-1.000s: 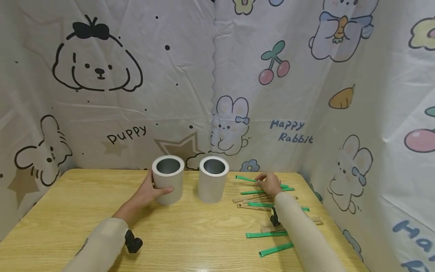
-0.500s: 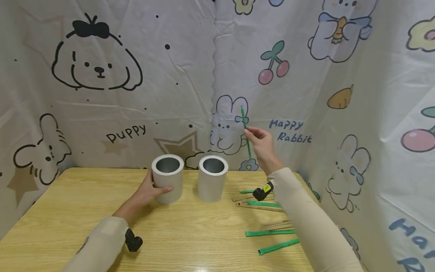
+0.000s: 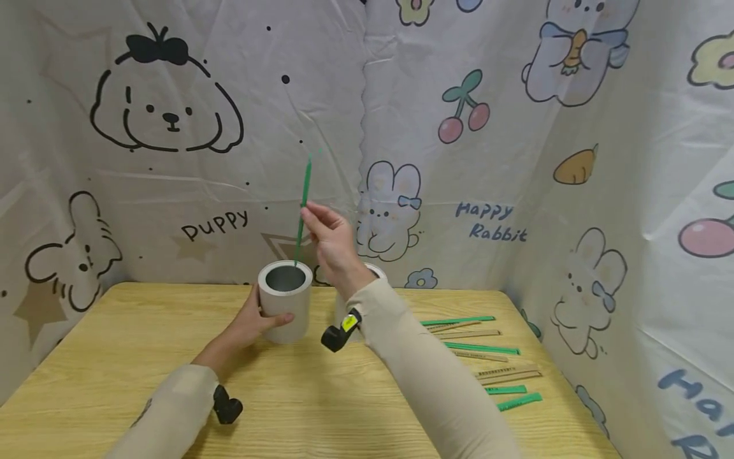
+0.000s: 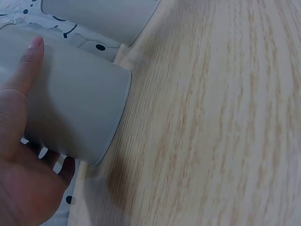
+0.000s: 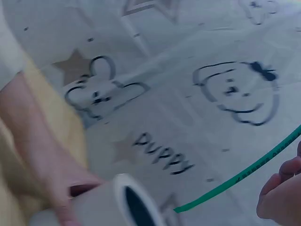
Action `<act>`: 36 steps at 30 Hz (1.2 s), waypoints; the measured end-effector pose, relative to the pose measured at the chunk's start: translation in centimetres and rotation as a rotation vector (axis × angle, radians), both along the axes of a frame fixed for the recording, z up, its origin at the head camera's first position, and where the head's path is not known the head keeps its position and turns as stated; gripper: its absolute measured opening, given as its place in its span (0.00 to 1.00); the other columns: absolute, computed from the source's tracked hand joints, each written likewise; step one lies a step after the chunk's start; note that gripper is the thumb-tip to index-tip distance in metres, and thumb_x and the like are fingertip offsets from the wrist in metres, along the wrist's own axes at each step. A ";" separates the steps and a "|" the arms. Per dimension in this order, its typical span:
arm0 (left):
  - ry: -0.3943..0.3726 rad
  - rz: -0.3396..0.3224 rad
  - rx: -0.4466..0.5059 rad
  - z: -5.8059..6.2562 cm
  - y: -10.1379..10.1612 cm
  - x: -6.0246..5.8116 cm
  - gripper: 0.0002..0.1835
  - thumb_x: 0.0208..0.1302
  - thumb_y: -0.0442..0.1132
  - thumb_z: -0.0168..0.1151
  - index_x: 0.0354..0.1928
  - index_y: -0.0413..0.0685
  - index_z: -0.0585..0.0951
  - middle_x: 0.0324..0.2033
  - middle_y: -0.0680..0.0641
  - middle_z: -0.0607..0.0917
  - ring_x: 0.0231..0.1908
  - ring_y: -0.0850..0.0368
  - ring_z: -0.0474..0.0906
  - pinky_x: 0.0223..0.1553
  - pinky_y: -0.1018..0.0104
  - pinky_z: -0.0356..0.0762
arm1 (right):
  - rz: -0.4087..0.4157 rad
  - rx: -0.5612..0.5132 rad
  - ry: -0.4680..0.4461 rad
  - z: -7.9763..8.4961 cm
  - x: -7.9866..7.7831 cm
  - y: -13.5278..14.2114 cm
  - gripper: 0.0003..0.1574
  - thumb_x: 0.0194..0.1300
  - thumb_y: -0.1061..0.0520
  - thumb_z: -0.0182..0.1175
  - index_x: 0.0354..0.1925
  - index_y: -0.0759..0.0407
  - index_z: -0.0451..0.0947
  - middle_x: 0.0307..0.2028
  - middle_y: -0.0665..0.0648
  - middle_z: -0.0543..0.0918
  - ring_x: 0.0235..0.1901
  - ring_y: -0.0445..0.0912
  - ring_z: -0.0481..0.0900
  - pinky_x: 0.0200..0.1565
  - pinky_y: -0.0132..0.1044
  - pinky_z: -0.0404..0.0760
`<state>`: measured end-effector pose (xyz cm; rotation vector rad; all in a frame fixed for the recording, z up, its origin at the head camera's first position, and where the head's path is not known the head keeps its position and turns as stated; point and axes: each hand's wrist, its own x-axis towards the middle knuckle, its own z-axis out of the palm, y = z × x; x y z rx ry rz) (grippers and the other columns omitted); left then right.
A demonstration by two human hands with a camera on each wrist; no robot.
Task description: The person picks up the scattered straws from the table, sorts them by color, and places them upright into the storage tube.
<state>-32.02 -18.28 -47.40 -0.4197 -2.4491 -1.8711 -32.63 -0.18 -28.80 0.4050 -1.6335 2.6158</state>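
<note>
My left hand (image 3: 248, 326) grips the left of two white cylindrical cups (image 3: 291, 322), thumb across its front and fingers behind it. The cup stands upright with its dark grey hollow facing up. My right hand (image 3: 335, 245) pinches a slim green strip (image 3: 306, 182) printed with dark lettering, held nearly upright above that cup. In the right wrist view the strip's lower end (image 5: 181, 208) hangs just outside the cup's mouth, apart from the rim. The second white cup (image 3: 341, 311) stands to the right, mostly hidden behind my right hand and wrist.
On the right of the wooden table (image 3: 275, 401) lie several green strips (image 3: 487, 349) and several brown strips (image 3: 507, 373), partly under my right forearm. A printed cloth (image 3: 275, 115) hangs behind and around the table.
My right hand has picked a green strip up from the right side of the table, lifted it and carried it left over to the left cup. The left hand has stayed on the cup.
</note>
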 end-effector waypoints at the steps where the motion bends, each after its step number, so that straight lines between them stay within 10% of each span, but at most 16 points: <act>1: -0.003 -0.004 0.001 0.0 0.1 -0.1 0.56 0.60 0.37 0.74 0.79 0.51 0.43 0.73 0.35 0.59 0.74 0.31 0.56 0.71 0.28 0.55 | 0.000 0.036 0.002 -0.6 0.0 -0.6 0.14 0.71 0.66 0.60 0.37 0.49 0.88 0.29 0.38 0.83 0.33 0.34 0.75 0.41 0.27 0.72; 11: -0.054 0.015 -0.042 -0.1 0.6 0.1 0.58 0.62 0.40 0.73 0.80 0.51 0.38 0.75 0.33 0.56 0.74 0.31 0.54 0.72 0.29 0.54 | 0.136 0.605 0.108 -5.4 0.0 1.3 0.21 0.71 0.58 0.63 0.60 0.60 0.81 0.34 0.43 0.79 0.38 0.35 0.75 0.52 0.39 0.80; 22: -0.009 0.025 -0.011 0.2 0.4 0.2 0.58 0.61 0.36 0.73 0.79 0.47 0.40 0.73 0.32 0.58 0.74 0.29 0.54 0.72 0.28 0.53 | -0.057 0.724 0.077 -5.5 -2.7 17.9 0.25 0.75 0.54 0.58 0.63 0.67 0.75 0.58 0.62 0.80 0.53 0.46 0.77 0.56 0.38 0.76; 36: -0.014 0.007 -0.004 0.1 0.2 0.3 0.56 0.62 0.35 0.71 0.79 0.46 0.40 0.74 0.32 0.56 0.75 0.28 0.51 0.71 0.26 0.50 | -0.088 1.287 -0.057 -17.2 -3.7 29.3 0.16 0.70 0.61 0.63 0.55 0.62 0.84 0.58 0.68 0.80 0.47 0.54 0.77 0.50 0.52 0.78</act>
